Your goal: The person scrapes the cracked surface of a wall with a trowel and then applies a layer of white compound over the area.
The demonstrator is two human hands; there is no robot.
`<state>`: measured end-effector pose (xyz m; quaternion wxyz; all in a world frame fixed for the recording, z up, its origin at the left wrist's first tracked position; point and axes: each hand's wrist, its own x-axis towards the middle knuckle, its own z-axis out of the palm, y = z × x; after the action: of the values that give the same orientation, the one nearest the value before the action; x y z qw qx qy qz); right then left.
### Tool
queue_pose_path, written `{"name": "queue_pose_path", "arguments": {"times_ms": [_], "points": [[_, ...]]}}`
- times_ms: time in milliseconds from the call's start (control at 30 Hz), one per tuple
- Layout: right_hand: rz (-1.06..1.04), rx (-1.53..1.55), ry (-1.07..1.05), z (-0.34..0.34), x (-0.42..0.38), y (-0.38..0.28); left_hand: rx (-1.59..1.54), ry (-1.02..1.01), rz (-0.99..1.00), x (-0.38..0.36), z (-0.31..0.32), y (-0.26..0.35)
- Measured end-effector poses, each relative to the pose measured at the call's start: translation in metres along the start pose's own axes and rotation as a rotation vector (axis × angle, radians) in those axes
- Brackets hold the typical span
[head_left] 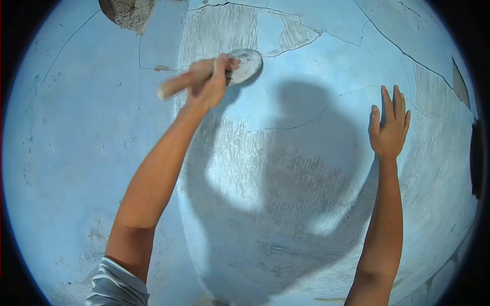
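Observation:
My left hand is closed around the wooden handle of a trowel-like tool with a rounded, whitish-grey blade. Its handle end points down and to the left, slightly blurred, while the blade lies at or very close to the blue wall. Around the blade are a thin crack and a patch of pale, scored plaster. On the right, my right hand is open against the wall, its fingers pointing up and apart, with nothing in it.
Long cracks cross the upper wall. A broken hole shows rough material at the top left. Scratched paint covers the middle and right, partly under my shadow. A dark object stands at the far right edge.

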<state>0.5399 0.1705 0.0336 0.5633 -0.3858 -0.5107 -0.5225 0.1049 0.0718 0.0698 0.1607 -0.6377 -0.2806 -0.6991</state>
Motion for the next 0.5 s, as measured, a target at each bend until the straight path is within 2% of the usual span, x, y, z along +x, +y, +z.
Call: {"name": "queue_pose_path", "arguments": {"times_ms": [67,167,200,300,367,467,500], "points": [[-0.001,-0.006,0.002,-0.001,0.002,0.0,0.002,-0.005,-0.054,0.0,0.005,-0.005],[-0.004,0.003,-0.004,0.001,0.004,0.003,0.26,0.035,0.045,0.054,0.012,0.006],[-0.003,0.0,-0.012,0.0,0.002,0.003,0.219,0.043,0.035,0.065,0.009,0.011],[-0.018,-0.021,-0.003,0.001,0.001,0.004,0.198,-0.026,-0.056,0.04,0.003,0.008],[-0.01,-0.012,0.004,0.001,0.001,0.002,0.066,-0.039,-0.055,0.008,-0.001,-0.005],[-0.008,-0.005,0.009,-0.001,0.004,0.002,0.016,-0.009,-0.007,0.004,0.008,-0.006],[-0.01,-0.004,0.007,-0.001,0.004,0.003,0.249,-0.036,0.069,0.026,0.005,-0.005]]}}
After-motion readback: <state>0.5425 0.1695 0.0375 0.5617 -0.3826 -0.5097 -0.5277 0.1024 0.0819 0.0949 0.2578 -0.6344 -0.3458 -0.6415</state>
